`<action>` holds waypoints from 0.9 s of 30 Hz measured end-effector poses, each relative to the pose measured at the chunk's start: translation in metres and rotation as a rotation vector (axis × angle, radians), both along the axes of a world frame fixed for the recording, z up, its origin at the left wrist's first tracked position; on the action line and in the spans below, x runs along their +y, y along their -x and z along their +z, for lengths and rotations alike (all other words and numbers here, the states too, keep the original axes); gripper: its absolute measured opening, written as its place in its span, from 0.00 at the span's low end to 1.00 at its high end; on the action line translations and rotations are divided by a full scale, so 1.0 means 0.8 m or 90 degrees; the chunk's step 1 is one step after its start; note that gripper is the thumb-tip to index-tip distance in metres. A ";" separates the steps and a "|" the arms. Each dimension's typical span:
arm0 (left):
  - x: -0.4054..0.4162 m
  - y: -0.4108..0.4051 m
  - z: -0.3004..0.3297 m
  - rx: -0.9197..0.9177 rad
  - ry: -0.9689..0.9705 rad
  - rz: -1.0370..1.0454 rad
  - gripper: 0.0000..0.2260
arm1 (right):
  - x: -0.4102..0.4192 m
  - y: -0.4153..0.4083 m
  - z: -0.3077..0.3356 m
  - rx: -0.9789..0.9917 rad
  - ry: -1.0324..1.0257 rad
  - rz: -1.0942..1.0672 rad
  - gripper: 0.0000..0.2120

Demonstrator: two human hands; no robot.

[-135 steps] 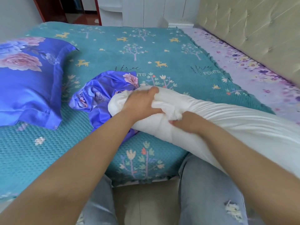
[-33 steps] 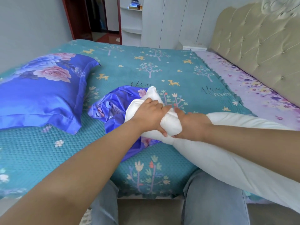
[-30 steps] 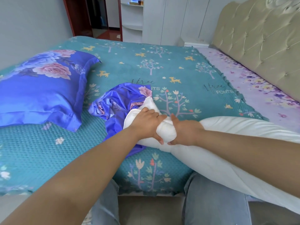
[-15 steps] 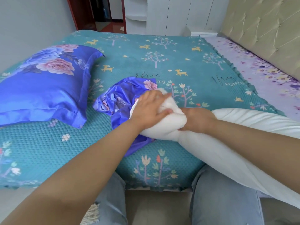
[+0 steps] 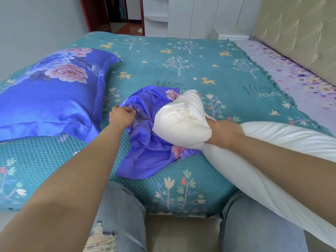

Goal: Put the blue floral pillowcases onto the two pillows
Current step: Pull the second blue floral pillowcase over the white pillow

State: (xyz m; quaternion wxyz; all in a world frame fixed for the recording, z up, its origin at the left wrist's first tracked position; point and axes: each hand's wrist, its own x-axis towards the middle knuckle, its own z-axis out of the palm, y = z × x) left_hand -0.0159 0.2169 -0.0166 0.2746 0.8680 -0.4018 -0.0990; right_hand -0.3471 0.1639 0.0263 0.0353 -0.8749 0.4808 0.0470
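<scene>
A bare white pillow (image 5: 181,122) lies across the bed's near edge, its bunched end resting on a crumpled blue floral pillowcase (image 5: 145,151). My right hand (image 5: 223,133) squeezes the pillow just behind that bunched end. My left hand (image 5: 121,115) is at the pillowcase's left edge with curled fingers pinching the blue fabric. A second pillow (image 5: 49,100), covered in a blue floral case with pink flowers, lies at the left of the bed.
The bed wears a teal cover (image 5: 181,70) printed with trees and deer, over a lilac floral sheet (image 5: 291,79) by the padded beige headboard (image 5: 300,30). White wardrobe doors (image 5: 209,15) and a red door frame (image 5: 87,13) stand behind. My knees in jeans (image 5: 123,219) touch the bed's edge.
My left hand has let go of the pillow's bunched end and moved left to the pillowcase's edge. My right hand keeps its squeeze on the pillow.
</scene>
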 end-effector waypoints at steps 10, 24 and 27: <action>-0.021 -0.012 0.000 0.131 0.102 -0.006 0.12 | -0.002 0.014 -0.011 0.014 0.066 0.068 0.38; 0.013 0.007 0.107 0.403 0.237 -0.159 0.22 | 0.047 0.027 0.055 0.021 0.094 0.282 0.30; 0.017 0.009 0.119 0.141 0.115 -0.162 0.20 | 0.071 0.012 0.058 0.057 0.098 0.370 0.26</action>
